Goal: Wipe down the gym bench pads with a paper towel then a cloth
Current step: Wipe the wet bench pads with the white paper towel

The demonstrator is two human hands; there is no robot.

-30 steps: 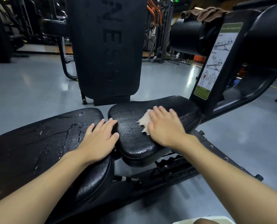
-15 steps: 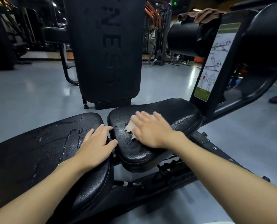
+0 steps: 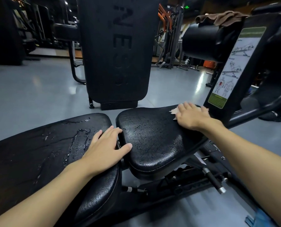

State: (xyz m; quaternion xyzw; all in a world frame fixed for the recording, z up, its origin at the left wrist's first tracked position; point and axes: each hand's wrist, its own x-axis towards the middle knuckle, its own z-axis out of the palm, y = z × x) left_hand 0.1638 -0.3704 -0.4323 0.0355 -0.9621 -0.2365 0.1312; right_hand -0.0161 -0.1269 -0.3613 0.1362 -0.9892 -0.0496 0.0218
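A black gym bench has two pads. The long back pad (image 3: pixel 38 145) on the left is wet with streaks of liquid. The shorter seat pad (image 3: pixel 152 136) lies to its right. My right hand (image 3: pixel 191 117) presses a crumpled white paper towel (image 3: pixel 173 111) flat onto the seat pad's far right end; most of the towel is hidden under the palm. My left hand (image 3: pixel 106 149) rests flat, fingers apart, on the back pad's end, thumb tip touching the seat pad's edge. A brown cloth (image 3: pixel 221 18) lies draped over a black roller pad (image 3: pixel 203 41) at the upper right.
A tall black upright pad (image 3: pixel 116 51) stands on the grey floor just behind the bench. A frame post with an exercise chart (image 3: pixel 233 66) rises right of the seat pad. The bench's adjustment frame and pin (image 3: pixel 213 181) sit below. Other gym machines fill the background.
My right hand has slid the paper towel from the middle of the seat pad to its far right end. The left hand has stayed on the back pad's end.
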